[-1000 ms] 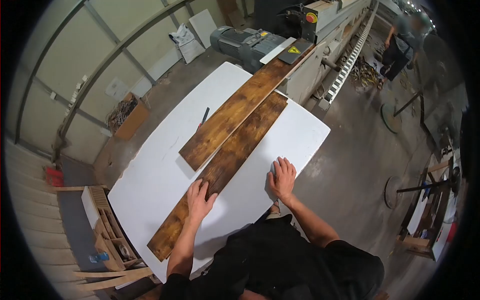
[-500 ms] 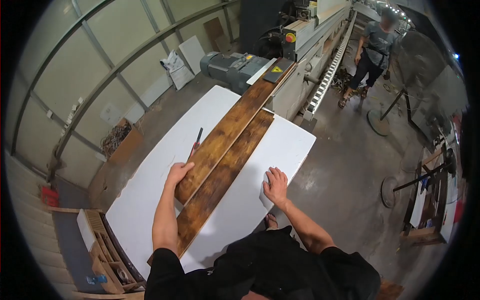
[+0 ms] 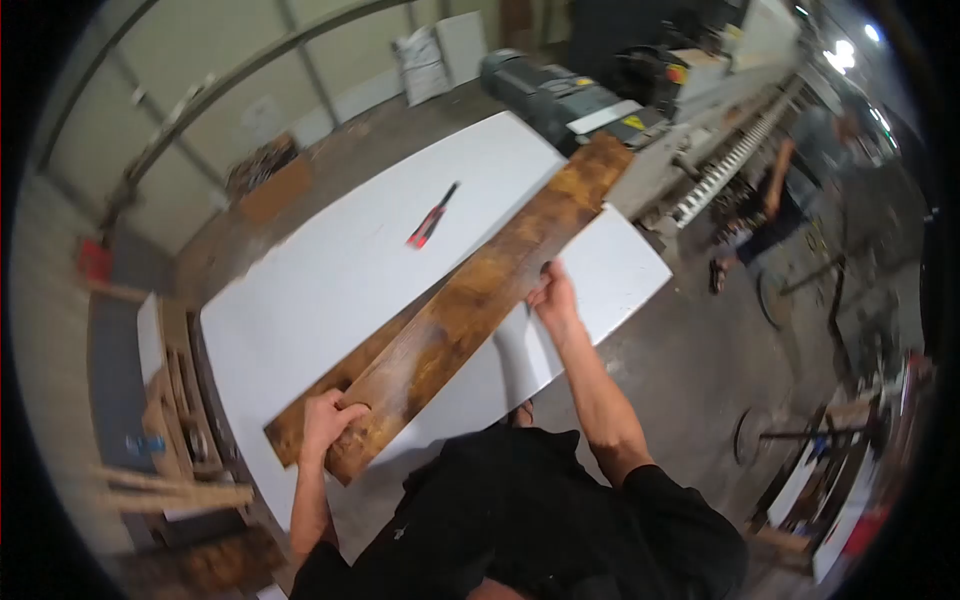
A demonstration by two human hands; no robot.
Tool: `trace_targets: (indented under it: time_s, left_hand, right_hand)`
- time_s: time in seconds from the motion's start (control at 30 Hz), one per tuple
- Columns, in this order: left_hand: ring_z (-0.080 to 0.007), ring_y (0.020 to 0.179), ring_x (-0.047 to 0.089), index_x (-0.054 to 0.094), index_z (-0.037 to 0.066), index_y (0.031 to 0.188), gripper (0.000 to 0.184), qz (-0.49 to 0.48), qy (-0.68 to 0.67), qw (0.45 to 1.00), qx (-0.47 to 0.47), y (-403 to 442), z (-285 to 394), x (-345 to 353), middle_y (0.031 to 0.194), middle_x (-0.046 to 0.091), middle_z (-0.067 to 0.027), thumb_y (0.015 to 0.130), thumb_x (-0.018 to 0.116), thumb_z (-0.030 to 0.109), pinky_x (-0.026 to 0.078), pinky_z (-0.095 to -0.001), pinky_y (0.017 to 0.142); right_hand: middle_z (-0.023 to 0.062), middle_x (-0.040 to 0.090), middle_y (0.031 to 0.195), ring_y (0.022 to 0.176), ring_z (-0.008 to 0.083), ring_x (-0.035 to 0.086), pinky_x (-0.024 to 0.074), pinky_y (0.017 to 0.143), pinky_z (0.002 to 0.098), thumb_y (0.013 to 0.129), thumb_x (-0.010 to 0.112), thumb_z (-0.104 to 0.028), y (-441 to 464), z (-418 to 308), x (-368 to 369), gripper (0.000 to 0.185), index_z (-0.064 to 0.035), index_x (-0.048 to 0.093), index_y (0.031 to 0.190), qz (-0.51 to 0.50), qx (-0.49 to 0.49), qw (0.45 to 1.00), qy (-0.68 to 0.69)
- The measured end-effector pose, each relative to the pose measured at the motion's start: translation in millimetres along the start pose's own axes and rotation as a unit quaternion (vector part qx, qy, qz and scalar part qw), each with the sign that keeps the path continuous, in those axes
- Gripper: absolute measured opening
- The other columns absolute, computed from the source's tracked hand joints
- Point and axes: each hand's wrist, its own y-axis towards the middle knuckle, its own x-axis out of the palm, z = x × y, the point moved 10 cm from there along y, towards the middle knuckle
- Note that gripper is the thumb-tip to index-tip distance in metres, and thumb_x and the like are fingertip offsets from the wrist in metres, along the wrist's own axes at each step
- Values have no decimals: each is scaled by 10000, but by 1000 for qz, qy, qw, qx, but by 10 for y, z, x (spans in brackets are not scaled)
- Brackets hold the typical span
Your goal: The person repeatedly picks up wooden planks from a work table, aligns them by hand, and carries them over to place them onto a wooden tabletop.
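Note:
A long brown wooden plank [image 3: 470, 310] slants across the view above a white-topped table [image 3: 330, 290]. My left hand [image 3: 328, 420] grips its near end, thumb on the upper face. Farther along, my right hand [image 3: 553, 298] holds the plank's right edge, its fingers partly hidden beneath. A second brown plank [image 3: 345, 372] lies on the white top, mostly covered by the first one. On the bare white surface to the left is a red and black cutter knife [image 3: 433, 217], touched by neither hand.
A machine with a grey motor [image 3: 545, 95] and a ridged conveyor strip [image 3: 740, 150] stands past the table's far end. Another person [image 3: 800, 170] is at the right beside it. A box of scraps [image 3: 272, 185] sits by the wall, and a wooden rack [image 3: 185, 390] is at left.
The upper plank has come away from the machine towards me and shifted right over the second plank. My right hand has moved from the table onto its edge. The view has turned.

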Motion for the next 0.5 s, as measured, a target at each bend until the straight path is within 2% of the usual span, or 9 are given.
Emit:
trace_targets:
  time_s: [0.03, 0.1, 0.17, 0.23, 0.33, 0.37, 0.43, 0.5]
  left_hand:
    - [-333, 586, 631, 651, -11, 731, 476, 55, 60, 996, 46, -182, -1, -170, 637, 648, -163, 669, 862, 411, 492, -407, 575]
    - [-333, 600, 614, 638, 12, 732, 487, 114, 140, 983, 30, -522, 57, -475, 626, 626, -131, 644, 869, 431, 480, -419, 577]
    - [-329, 641, 604, 637, 39, 764, 445, 230, 192, 944, 138, -880, 187, -692, 672, 611, -108, 660, 848, 417, 472, -422, 610]
    - [-319, 723, 608, 647, 60, 800, 346, 307, 203, 916, 159, -1216, 275, -861, 767, 612, -102, 697, 819, 343, 467, -425, 633]
    - [-307, 886, 659, 677, 47, 910, 252, 320, 236, 905, 151, -1528, 256, -833, 962, 685, -109, 716, 776, 174, 529, -420, 779]
    - [-303, 950, 666, 690, 47, 952, 254, 324, 250, 897, 164, -1585, 268, -744, 1024, 689, -114, 717, 747, 124, 541, -421, 825]
    - [-288, 1072, 655, 703, 44, 1024, 312, 370, 256, 876, 171, -1695, 411, -701, 1137, 679, -114, 712, 696, 55, 538, -415, 911]
    - [-289, 1104, 648, 704, 37, 1044, 325, 386, 258, 872, 157, -1775, 433, -674, 1159, 677, -114, 720, 685, 42, 532, -417, 936]
  right_hand:
    - [148, 579, 1245, 1031, 276, 603, 495, 883, 423, 1023, 460, -446, 23, 49, 67, 518, -29, 504, 1326, -9, 37, 999, 32]
    - [167, 534, 1375, 1213, 321, 546, 431, 1039, 476, 1031, 411, -478, -58, 299, 318, 544, -48, 485, 1356, -25, 130, 987, 86]
    - [183, 501, 1429, 1285, 323, 493, 377, 1092, 479, 1028, 415, -459, -504, 472, 617, 551, -24, 480, 1359, 1, 177, 978, 114]
    - [168, 569, 1338, 1215, 343, 522, 359, 1067, 548, 966, 448, -567, -284, 848, 343, 654, -9, 522, 1298, 19, 225, 950, 213]
    - [87, 629, 850, 862, 261, 560, 476, 913, 445, 1039, 441, -341, -147, 1121, 698, 339, -50, 613, 1010, -208, 254, 913, 241]
    - [72, 620, 837, 847, 246, 562, 479, 916, 427, 1035, 461, -330, -348, 1186, 1009, 330, -64, 631, 939, -297, 313, 843, 320]
    - [46, 606, 813, 856, 218, 567, 486, 931, 400, 1028, 498, -333, -219, 1123, 1061, 357, -69, 635, 830, -340, 223, 863, 300]
    - [33, 597, 808, 857, 200, 570, 490, 942, 396, 1028, 503, -327, -108, 1189, 888, 349, -64, 636, 840, -293, 164, 906, 258]
